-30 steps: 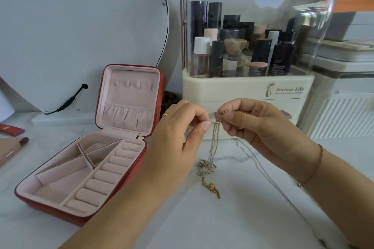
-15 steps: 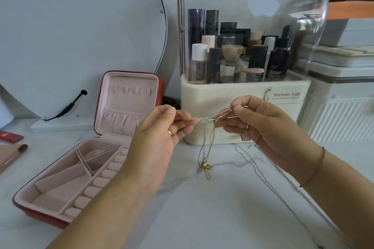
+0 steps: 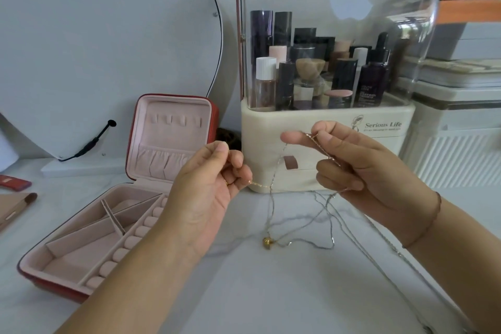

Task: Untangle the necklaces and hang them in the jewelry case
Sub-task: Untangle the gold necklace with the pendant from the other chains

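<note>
Thin gold and silver necklace chains (image 3: pixel 273 192) hang tangled between my two hands above the white table. A small gold pendant (image 3: pixel 267 243) dangles at the bottom of one loop, close to the tabletop. My left hand (image 3: pixel 208 192) pinches a gold chain end between its curled fingers. My right hand (image 3: pixel 360 168) pinches another chain between thumb and forefinger, with chain running across its fingers. More silver chain (image 3: pixel 379 260) trails over the table to the lower right. The red jewelry case (image 3: pixel 173 141) stands open at the left, its pink lid upright with small hooks.
A cream cosmetics organiser (image 3: pixel 325 144) with a clear dome full of bottles stands just behind my hands. A round mirror (image 3: pixel 95 35) leans at the back left. White storage boxes (image 3: pixel 461 144) are at the right. A makeup brush (image 3: pixel 19 206) lies at the far left.
My hands have moved apart, drawing the chains out into wide loops. The pendant now hangs lower and the bundle is looser than before.
</note>
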Motion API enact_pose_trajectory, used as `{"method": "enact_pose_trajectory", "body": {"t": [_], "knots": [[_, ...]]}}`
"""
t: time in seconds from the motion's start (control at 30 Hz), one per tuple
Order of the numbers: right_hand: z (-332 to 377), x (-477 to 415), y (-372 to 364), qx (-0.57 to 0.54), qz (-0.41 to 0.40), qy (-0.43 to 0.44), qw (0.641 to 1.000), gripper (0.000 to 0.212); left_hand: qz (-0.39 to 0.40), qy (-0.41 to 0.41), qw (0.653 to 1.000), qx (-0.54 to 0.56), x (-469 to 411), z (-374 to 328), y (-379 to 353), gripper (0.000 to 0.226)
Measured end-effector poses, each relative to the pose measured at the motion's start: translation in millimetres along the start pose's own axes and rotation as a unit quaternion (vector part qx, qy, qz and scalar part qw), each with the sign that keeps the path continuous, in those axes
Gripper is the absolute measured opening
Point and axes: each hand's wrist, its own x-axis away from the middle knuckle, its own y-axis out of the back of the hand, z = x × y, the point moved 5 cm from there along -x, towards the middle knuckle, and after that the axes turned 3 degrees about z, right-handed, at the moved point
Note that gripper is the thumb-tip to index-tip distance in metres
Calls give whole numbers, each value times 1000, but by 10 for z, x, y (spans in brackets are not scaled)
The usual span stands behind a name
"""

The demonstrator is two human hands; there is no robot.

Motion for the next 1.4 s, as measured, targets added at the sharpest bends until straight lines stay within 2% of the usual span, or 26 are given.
{"method": "enact_pose_trajectory", "body": {"t": [0.17, 0.33, 0.43, 0.63, 0.73, 0.87, 1.03, 1.1, 1.17, 1.23, 1.33, 1.4], "knots": [[81, 31, -35, 18, 23, 26, 999, 4, -19, 22, 989, -145, 35, 65, 5, 19], [198, 58, 13, -7, 9, 52, 999, 7, 36, 75, 965, -248, 61, 170, -1, 15], [253, 59, 66, -32, 8, 58, 998, 11, 63, 98, 933, -340, 83, 234, -13, 14], [382, 82, 160, -54, 4, 87, 995, 21, 112, 61, 834, -537, 82, 293, 29, 5], [464, 99, 235, -62, -10, 105, 992, 18, 105, 63, 817, -563, 68, 303, 70, 6], [550, 111, 373, -96, -23, 125, 987, 18, 93, 73, 829, -546, 49, 309, 111, 7], [474, 70, 351, -72, -15, 97, 993, 21, 24, 31, 886, -462, 21, 199, 113, 15], [395, 44, 299, -27, -2, 70, 997, 22, 14, 18, 916, -399, 27, 132, 80, 16], [294, 18, 267, 36, 11, 38, 999, 14, 20, 1, 939, -344, 40, 63, 31, 15], [163, 0, 221, 94, 35, -6, 995, 5, 29, -25, 945, -325, 62, -8, -30, 14], [-92, -12, 139, 184, 52, -76, 979, 8, 35, -61, 954, -291, 81, -97, -63, 26], [-244, -22, 91, 272, 41, -96, 957, 11, 45, -71, 961, -265, 90, -146, -82, 22]]}}
